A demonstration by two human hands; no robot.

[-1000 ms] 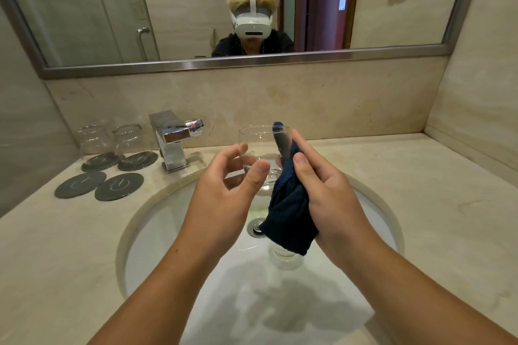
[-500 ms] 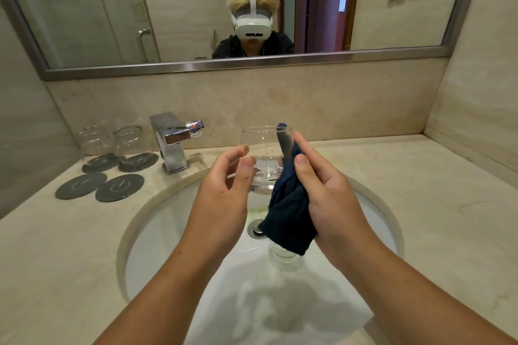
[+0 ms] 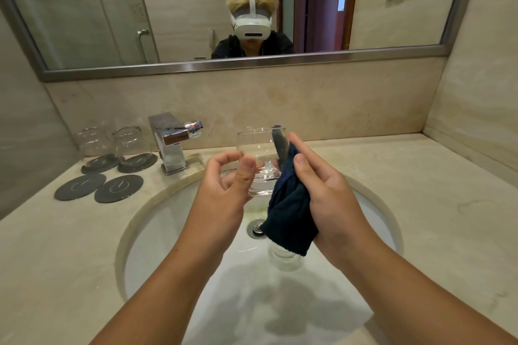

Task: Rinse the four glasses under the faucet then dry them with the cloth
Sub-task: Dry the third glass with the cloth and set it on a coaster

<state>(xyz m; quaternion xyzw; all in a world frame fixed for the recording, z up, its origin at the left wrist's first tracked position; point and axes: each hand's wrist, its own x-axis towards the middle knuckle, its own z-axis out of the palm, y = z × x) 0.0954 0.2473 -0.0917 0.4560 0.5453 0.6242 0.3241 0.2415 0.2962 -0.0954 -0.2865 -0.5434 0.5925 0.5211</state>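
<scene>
Over the sink I hold a clear glass (image 3: 259, 148) upright. My left hand (image 3: 224, 193) grips its lower part between thumb and curled fingers. My right hand (image 3: 325, 190) pinches a dark blue cloth (image 3: 291, 218) against the glass's right side, with a cloth corner tucked over the rim. A second glass (image 3: 283, 258) stands in the basin below the cloth, partly hidden by it. Two more glasses (image 3: 94, 141) (image 3: 127, 140) stand on dark coasters at the back left.
A chrome faucet (image 3: 171, 145) stands left of the held glass, with no water visible from it. Two bare round coasters (image 3: 80, 186) (image 3: 119, 187) lie on the marble counter (image 3: 420, 218). The white basin (image 3: 173, 232) has a drain (image 3: 256, 228). Walls close both sides; a mirror hangs above.
My left thumb and fingers have shifted their hold on the glass's lower part. My right hand and the cloth have stayed almost still.
</scene>
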